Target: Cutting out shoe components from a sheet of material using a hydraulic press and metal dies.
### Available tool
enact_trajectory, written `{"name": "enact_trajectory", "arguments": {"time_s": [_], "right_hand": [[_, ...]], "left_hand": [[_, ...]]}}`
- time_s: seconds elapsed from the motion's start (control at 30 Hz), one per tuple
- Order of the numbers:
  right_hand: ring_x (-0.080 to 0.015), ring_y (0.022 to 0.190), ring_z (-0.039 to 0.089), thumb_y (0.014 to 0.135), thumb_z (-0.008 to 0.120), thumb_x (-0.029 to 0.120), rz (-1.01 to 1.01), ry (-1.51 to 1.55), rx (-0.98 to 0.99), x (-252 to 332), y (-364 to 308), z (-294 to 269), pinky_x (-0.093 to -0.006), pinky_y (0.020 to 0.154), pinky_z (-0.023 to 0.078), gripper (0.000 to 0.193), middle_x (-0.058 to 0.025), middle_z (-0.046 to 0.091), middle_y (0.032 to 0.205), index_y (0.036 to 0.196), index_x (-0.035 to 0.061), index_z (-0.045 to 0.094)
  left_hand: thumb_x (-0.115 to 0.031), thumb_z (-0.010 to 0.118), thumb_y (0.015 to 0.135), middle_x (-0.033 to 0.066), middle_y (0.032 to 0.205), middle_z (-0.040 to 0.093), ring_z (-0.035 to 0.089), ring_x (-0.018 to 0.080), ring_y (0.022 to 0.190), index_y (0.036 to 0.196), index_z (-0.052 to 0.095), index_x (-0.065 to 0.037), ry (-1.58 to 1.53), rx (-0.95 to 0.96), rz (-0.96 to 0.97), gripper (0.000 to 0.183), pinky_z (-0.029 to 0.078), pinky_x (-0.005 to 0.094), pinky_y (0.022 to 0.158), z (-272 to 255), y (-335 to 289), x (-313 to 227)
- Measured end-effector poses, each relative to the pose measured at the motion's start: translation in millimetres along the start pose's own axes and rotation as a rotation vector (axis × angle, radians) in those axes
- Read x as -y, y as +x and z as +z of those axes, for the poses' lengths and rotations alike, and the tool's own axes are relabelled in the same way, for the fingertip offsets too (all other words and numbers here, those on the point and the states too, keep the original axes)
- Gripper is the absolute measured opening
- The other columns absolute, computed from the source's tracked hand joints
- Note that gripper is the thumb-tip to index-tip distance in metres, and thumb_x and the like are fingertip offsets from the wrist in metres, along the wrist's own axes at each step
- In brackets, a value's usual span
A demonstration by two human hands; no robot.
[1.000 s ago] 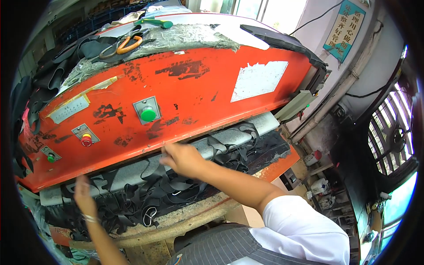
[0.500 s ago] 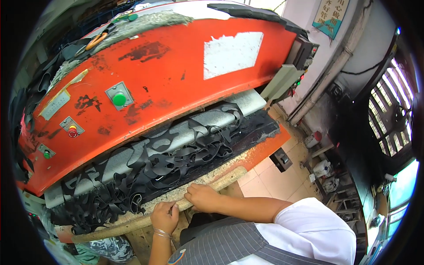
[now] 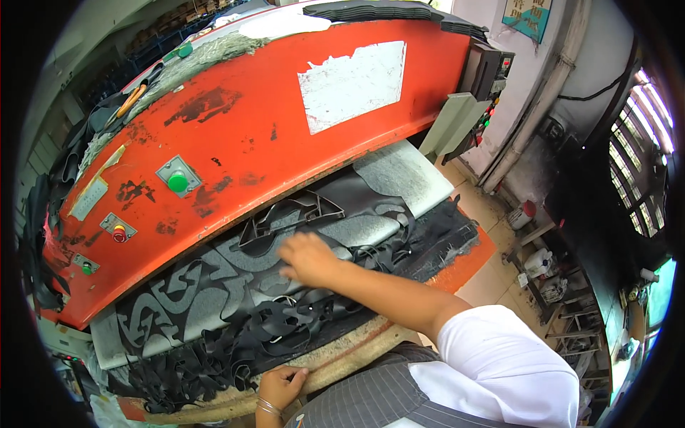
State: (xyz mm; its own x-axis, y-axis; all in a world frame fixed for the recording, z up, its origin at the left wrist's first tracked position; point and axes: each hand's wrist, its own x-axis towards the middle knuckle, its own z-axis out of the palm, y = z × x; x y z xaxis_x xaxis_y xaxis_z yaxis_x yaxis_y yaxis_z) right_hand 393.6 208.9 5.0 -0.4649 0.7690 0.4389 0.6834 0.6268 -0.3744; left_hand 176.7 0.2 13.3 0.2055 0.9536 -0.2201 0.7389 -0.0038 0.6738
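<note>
My right hand [image 3: 308,259] reaches over the pale cutting board [image 3: 403,171], fingers apart and holding nothing. Just beyond its fingertips, a dark metal cutting die [image 3: 294,216] lies on a black sheet [image 3: 349,192] on the board. To the left, the sheet is cut through with curved openings, and the board shows between them. Low in the picture, my left hand [image 3: 282,385] is curled on the worn padded rail [image 3: 357,354] along the front edge, its thumb sticking out to the right. Black scrap strips [image 3: 285,324] lie heaped between the board and the rail.
An orange press [image 3: 242,128] spans the far side, with a green button [image 3: 178,182] and a red knob [image 3: 119,233] on its front. A control box [image 3: 485,75] stands at its right end. Shelving with containers [image 3: 539,262] lines the right wall.
More of the board now shows from under the press, with the die and cut sheet in sight. My right hand has left the rail and moved forward over the board. My left hand stays at the rail.
</note>
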Motion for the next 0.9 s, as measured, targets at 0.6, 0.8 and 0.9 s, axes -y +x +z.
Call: {"name": "enact_trajectory", "arguments": {"time_s": [0.6, 0.8, 0.9], "right_hand": [[-0.0213, 0.078, 0.054, 0.071, 0.057, 0.02, -1.066, 0.334, 0.006, -13, 11, -54, -0.0364, 0.079, 0.046, 0.013, -0.0018, 0.052, 0.077, 0.077, 0.008, 0.055], [-0.0303, 0.105, 0.052, 0.072, 0.061, 0.024, -0.689, 0.362, -0.025, 15, -42, -77, -0.0439, 0.101, 0.039, 0.029, -0.0122, 0.054, 0.106, 0.094, 0.0045, 0.059], [-0.0415, 0.124, 0.039, 0.075, 0.076, 0.04, -0.243, 0.543, 0.021, 46, -79, -71, -0.0549, 0.106, 0.027, 0.064, -0.0217, 0.039, 0.135, 0.123, 0.0059, 0.052]], "left_hand": [[-0.056, 0.03, 0.099, 0.016, 0.091, 0.066, 0.063, 0.0251, 0.076, 0.108, 0.059, 0.006, -1.315, -0.154, -0.294, 0.069, 0.053, 0.0394, 0.075, -71, 119, -48], [-0.051, 0.031, 0.1, 0.0099, 0.076, 0.063, 0.059, 0.0213, 0.065, 0.103, 0.06, -0.002, -1.343, -0.224, -0.28, 0.057, 0.049, 0.0348, 0.063, -38, 99, -84], [-0.049, 0.037, 0.1, 0.0079, 0.08, 0.063, 0.062, 0.0182, 0.071, 0.102, 0.06, -0.003, -1.402, -0.388, -0.18, 0.052, 0.052, 0.0309, 0.068, -23, 91, -101]]}}
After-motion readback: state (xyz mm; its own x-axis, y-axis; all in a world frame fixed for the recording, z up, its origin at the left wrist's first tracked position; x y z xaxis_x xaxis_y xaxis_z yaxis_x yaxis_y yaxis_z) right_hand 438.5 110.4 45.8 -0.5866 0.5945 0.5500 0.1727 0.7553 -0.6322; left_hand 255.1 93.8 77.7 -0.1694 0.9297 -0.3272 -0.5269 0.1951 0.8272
